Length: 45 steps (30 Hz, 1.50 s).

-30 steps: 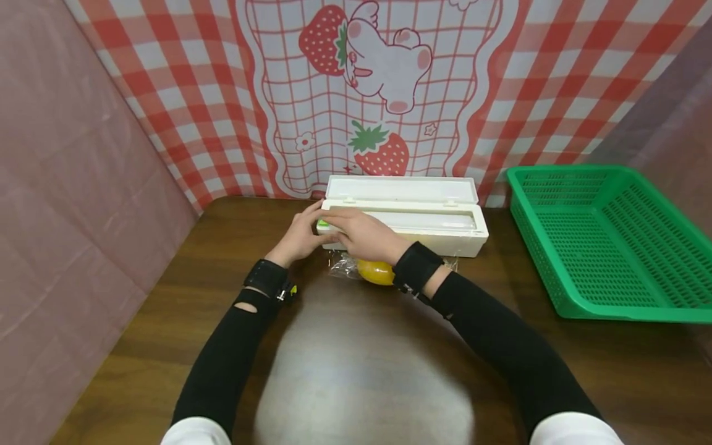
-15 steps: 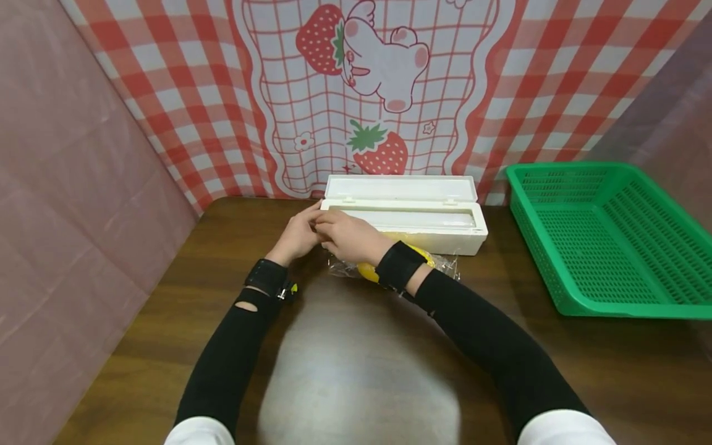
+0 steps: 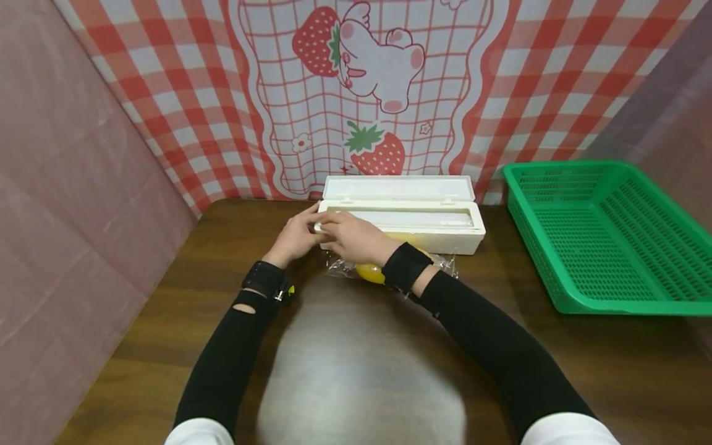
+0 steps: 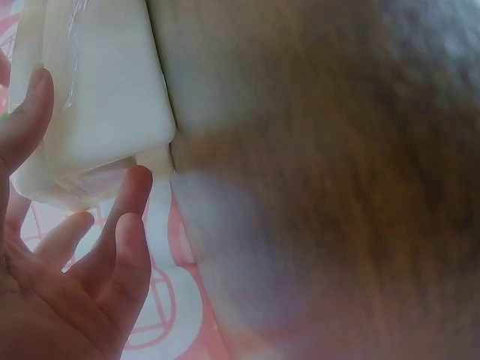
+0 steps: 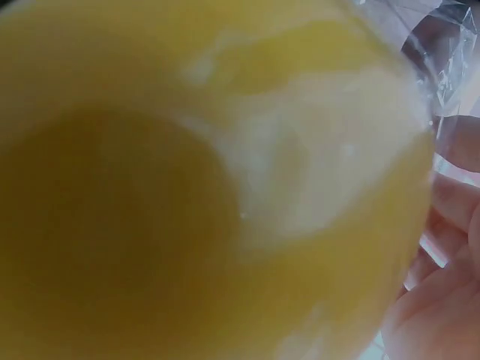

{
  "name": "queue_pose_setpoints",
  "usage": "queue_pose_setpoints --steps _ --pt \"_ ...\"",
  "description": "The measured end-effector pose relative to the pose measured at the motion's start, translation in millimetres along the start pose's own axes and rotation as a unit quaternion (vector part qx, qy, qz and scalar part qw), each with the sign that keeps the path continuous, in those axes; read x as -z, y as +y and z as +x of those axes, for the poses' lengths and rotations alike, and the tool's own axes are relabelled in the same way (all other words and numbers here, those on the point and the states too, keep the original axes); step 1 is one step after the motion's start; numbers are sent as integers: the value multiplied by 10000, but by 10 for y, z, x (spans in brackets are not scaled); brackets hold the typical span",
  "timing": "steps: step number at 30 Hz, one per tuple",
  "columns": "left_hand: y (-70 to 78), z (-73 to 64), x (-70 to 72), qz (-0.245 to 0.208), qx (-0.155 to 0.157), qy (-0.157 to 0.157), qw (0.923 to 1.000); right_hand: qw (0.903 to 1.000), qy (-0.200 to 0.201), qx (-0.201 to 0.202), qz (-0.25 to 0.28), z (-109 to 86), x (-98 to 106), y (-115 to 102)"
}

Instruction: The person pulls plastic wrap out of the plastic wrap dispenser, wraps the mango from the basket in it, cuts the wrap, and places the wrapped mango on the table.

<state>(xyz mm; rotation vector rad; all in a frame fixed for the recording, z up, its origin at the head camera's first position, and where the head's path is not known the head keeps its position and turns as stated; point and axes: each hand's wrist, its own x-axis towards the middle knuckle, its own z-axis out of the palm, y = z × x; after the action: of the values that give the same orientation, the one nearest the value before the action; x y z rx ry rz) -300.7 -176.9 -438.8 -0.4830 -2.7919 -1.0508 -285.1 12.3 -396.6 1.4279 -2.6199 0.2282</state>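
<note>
A long white cling film dispenser [image 3: 445, 242] stands at the back of the table, its lid [image 3: 400, 187] raised and a film roll [image 3: 428, 219] inside. My left hand [image 3: 293, 238] holds its left end; in the left wrist view the thumb lies along one side and the fingers bend at the end face. My right hand [image 3: 358, 238] reaches across the front to that same end, its fingertips hidden, so what they grip is unclear. Under the right wrist lies a smooth, rounded yellow thing [image 3: 369, 273] covered by clear film [image 3: 339, 266]; it fills most of the right wrist view.
A green plastic basket [image 3: 589, 247] stands at the right of the wooden table [image 3: 183, 296]. Behind the dispenser hangs a red-and-white checked cloth [image 3: 194, 93]. A pinkish cloth [image 3: 67, 216] closes off the left side.
Both hands stay at the dispenser's left end. The right hand shifted slightly left, then a little back. A bit of green seen by its fingers a second ago is now hidden in the head view.
</note>
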Motion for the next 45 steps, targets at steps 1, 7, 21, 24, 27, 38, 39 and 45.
queue_pose_setpoints --steps 1,7,21,24,27,38,39,45 --pt "-1 -3 -1 -11 20 -26 10000 10000 11 -36 -11 -22 1 11" --pt "-13 -21 -7 -25 160 -144 9998 9995 -2 -300 77 -231 15 94" --pt "-8 7 -53 124 -28 -137 9998 9984 190 -505 145 -551 33 228" --pt "-11 4 -52 105 -74 -126 9998 9973 339 -607 235 -665 28 305" --pt "-4 -11 -40 40 -70 -137 9999 9957 510 -685 360 -808 39 387" --pt "3 -46 -17 -112 -81 -223 9997 9889 1067 -984 310 -1412 116 690" --pt "-1 -43 -19 -108 -75 -225 9997 9879 1169 -986 269 -1477 125 731" --pt "12 -31 -32 -140 -100 -257 9995 9773 1709 -1252 -73 -1879 201 972"
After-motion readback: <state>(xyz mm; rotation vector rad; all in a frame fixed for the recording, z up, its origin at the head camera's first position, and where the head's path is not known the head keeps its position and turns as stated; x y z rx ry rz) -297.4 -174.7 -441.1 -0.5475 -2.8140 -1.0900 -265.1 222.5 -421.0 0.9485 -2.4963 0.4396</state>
